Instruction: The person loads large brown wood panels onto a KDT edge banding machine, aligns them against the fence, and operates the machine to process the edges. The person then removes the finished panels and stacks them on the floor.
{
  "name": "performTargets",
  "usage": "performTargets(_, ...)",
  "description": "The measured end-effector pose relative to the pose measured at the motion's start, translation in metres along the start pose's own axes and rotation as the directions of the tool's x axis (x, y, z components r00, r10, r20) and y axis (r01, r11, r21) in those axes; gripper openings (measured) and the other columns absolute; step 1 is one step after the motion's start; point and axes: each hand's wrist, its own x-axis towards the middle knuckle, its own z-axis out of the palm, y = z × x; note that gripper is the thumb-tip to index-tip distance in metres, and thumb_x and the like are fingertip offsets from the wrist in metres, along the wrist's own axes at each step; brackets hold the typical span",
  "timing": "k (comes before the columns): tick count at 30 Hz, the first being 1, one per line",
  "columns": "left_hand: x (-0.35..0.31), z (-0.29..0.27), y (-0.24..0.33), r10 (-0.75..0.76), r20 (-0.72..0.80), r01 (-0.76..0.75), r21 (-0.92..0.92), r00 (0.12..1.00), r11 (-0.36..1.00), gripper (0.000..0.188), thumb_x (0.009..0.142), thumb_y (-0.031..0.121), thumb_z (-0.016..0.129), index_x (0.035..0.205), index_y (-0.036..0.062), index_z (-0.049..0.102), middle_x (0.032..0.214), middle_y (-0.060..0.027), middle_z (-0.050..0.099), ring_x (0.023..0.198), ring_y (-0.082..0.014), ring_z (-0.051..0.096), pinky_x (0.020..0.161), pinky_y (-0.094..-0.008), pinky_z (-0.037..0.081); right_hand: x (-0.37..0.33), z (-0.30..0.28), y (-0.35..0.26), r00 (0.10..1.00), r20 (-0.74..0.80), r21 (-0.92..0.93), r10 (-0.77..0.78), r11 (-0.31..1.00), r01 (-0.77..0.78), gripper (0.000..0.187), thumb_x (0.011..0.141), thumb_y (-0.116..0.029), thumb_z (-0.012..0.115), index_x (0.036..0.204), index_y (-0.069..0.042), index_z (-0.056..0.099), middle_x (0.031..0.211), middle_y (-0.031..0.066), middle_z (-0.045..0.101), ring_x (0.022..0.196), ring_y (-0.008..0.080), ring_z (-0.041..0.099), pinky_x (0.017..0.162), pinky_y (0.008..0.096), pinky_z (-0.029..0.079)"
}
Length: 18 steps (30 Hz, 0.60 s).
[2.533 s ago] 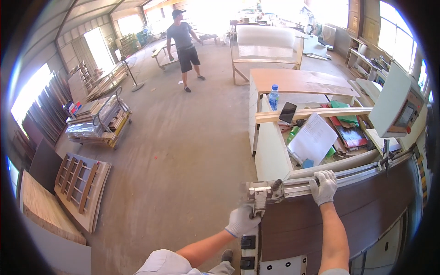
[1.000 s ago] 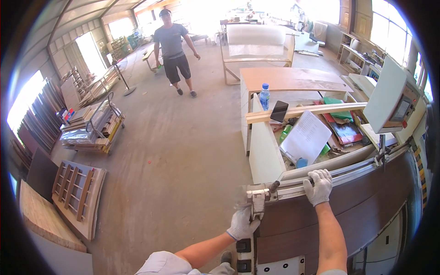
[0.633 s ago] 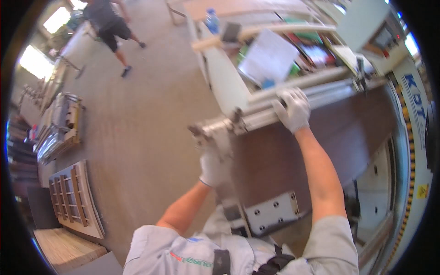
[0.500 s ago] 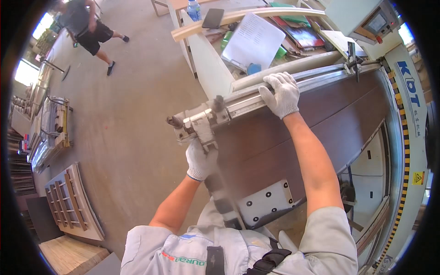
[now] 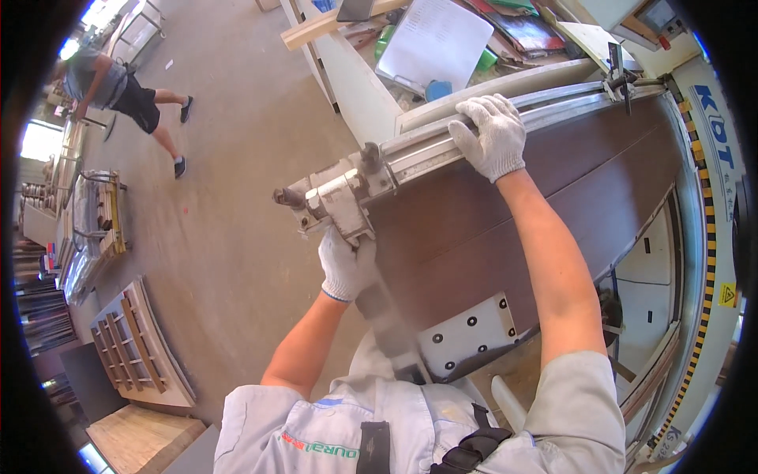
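A long metal fence rail (image 5: 553, 112) crosses the far side of a dark brown panel (image 5: 505, 217). My right hand (image 5: 493, 138), in a white knitted glove, lies over the rail with its fingers curled around the far side. At the rail's left end sits a worn metal bracket (image 5: 339, 189) with dark knobs. My left hand (image 5: 345, 267), also gloved, is closed just below this bracket, by the panel's left corner. The bracket hides its fingertips, so what they grip cannot be made out. A white plate with black round fittings (image 5: 466, 336) lies at the panel's near edge.
Behind the rail, papers (image 5: 434, 43) and scraps cover a bench. The machine body (image 5: 714, 158) with a yellow-black stripe stands at right. Leaning panels (image 5: 142, 347), a loaded rack (image 5: 99, 225) and a stack of boards (image 5: 146, 434) line the left. A person (image 5: 126, 91) walks at far left.
The walking person has moved left and nearer. My view has shifted slightly, so the bench sits higher in it. Both my hands keep their places at the bracket and the rail.
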Motion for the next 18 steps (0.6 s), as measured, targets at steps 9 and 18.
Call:
performTargets(9,0.005,-0.013,0.020,-0.055,0.139,0.007,0.321,0.989,0.947,0.034,0.092,0.022,0.071,0.117,-0.0011,0.069,0.105,-0.0267,0.072,0.095,-0.0502,0.069,0.082,-0.0601,0.055,-0.001,0.000,-0.002,1.000,-0.010,-0.003,0.005,1.000,-0.005,0.040,0.089,-0.048,0.077,0.097,-0.009,0.080,0.102,0.0126,0.080,0.102,0.0346,0.075,0.107,0.0483,0.053)
performTargets(18,-0.001,-0.011,0.014,-0.118,0.091,0.080,0.339,0.989,0.937,0.042,0.093,0.026,0.072,0.119,-0.0060,0.065,0.104,-0.0310,0.071,0.093,-0.0527,0.069,0.080,-0.0612,0.056,-0.001,0.000,-0.005,1.000,-0.023,0.020,0.014,1.000,-0.014,0.040,0.090,-0.048,0.076,0.097,-0.009,0.080,0.100,0.0129,0.080,0.101,0.0352,0.075,0.107,0.0483,0.053)
